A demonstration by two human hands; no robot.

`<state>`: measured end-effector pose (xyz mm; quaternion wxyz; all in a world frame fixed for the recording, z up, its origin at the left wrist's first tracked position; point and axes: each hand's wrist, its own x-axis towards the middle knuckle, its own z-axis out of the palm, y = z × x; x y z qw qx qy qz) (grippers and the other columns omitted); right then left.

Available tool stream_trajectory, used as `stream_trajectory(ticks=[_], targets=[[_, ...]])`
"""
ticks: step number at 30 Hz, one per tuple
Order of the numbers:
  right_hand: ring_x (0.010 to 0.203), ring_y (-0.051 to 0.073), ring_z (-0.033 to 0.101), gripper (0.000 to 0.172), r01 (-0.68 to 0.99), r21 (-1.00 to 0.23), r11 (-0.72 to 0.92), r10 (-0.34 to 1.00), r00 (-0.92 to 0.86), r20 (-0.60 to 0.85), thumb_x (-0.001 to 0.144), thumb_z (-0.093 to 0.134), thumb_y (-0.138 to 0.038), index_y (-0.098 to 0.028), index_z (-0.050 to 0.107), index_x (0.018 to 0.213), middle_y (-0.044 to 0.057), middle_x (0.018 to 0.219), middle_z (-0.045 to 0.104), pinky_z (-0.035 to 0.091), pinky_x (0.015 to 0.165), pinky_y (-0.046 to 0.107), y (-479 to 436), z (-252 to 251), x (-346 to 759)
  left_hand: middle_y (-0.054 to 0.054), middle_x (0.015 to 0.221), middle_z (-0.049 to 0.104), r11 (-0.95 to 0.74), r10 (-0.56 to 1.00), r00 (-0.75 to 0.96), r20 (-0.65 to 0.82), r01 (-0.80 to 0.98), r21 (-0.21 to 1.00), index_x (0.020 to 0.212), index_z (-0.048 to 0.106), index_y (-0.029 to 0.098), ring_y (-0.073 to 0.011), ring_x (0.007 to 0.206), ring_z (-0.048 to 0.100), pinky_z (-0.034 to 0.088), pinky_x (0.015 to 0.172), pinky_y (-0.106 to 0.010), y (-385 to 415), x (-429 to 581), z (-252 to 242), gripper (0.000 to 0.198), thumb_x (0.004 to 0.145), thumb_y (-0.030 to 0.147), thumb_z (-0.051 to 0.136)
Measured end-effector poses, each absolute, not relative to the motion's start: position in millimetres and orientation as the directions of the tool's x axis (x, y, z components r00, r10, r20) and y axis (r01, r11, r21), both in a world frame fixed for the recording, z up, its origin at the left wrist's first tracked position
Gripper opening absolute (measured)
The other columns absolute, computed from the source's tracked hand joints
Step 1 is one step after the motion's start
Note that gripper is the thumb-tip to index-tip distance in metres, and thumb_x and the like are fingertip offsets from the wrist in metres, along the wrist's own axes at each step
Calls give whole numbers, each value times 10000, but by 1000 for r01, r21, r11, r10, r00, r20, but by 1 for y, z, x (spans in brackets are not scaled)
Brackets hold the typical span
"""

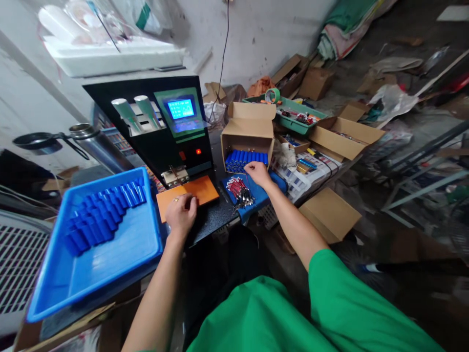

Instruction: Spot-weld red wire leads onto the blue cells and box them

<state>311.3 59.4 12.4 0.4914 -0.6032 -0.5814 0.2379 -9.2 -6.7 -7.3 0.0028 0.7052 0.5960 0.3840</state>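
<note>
Station: dark worktop [212,221] against a pale wall, viewed from above. Black machine [146,143] at the rear, its screen [181,109] lit blue and a small red light glowing below it. Orange board [208,189] lies flat on the worktop directly in front of the machine.

Left hand [181,215]: on the near edge of the orange board, fingers curled inward, a ring on one of them. Whether they grip anything cannot be told; the knuckles hide the underside.

Right hand [257,173]: at the open front of a cardboard box [252,110], thumb and fingertips drawn nearly together. Any small item between the tips cannot be made out. Blue cylinders [246,157] lie stacked on their sides inside this box, just beyond the fingertips.

Wire bundle [240,192], red and black with pale ends, lies just below the right hand, on a blue cloth [258,201] between the orange board and the right forearm.

Left of the board: blue tray [120,259], with further blue cylindrical pieces [100,215] standing in slanted rows toward its far side. Steel flask [100,146] behind the tray. Green tray [295,127] beyond the cardboard box, holding mixed small parts.
</note>
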Motion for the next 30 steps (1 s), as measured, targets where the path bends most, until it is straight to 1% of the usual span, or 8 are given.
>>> stream_trajectory(ticks=[3,7,10,13,18,23,25,30], targets=[[796,197,653,120,606,-780,157,932,171,321,835,641,-192,-157,717,749,49,783,717,463,778,285,57,44,314,-84,938,736,-283,840,-15,542,840,463,972,699,201,-239,875,661,436,766,-336,-7,-10,-8,249,914,407,572],[785,192,624,143,629,-755,185,860,268,434,873,644,-249,-152,703,786,48,771,696,462,789,292,51,74,313,-83,954,736,-294,837,-20,547,826,480,974,700,204,-239,902,661,446,780,-333,-8,-10,-8,248,915,408,572],[768,174,605,170,529,-803,274,829,293,476,882,648,-302,-148,691,824,41,781,686,468,763,278,44,82,306,-80,947,736,-287,847,-31,530,814,506,967,706,205,-236,886,664,455,773,-334,-8,-11,-7,266,914,427,569],[723,153,586,227,336,-875,348,863,249,439,878,657,-366,-149,667,815,30,751,657,469,694,256,35,78,290,-78,939,739,-289,869,-43,492,763,578,962,715,201,-225,848,668,480,775,-338,-8,-11,-6,287,897,450,587],[635,131,535,333,110,-945,308,937,140,321,837,694,-493,-164,649,816,1,657,573,421,563,228,10,62,251,-86,973,753,-324,902,-124,413,436,840,1022,719,174,-206,864,697,546,824,-345,-26,-10,6,349,890,477,607],[599,120,507,356,31,-957,287,956,50,288,827,692,-528,-174,655,816,-2,659,558,397,539,227,-14,44,217,-91,1040,753,-406,835,-201,512,403,820,1011,745,188,-219,1027,691,531,961,-378,-61,-1,30,319,912,464,622],[639,133,536,355,11,-951,310,950,40,310,840,683,-532,-179,661,833,7,687,574,423,569,232,-21,37,207,-94,1029,758,-366,889,-166,426,301,881,1043,743,186,-218,1005,705,546,924,-369,-67,3,32,340,910,477,631],[781,176,604,337,66,-923,379,918,96,384,894,640,-524,-190,683,897,43,814,645,498,696,272,-31,24,191,-82,823,760,-168,978,-112,177,80,983,1002,743,165,-171,701,660,525,681,-309,-64,8,18,439,819,562,707]])
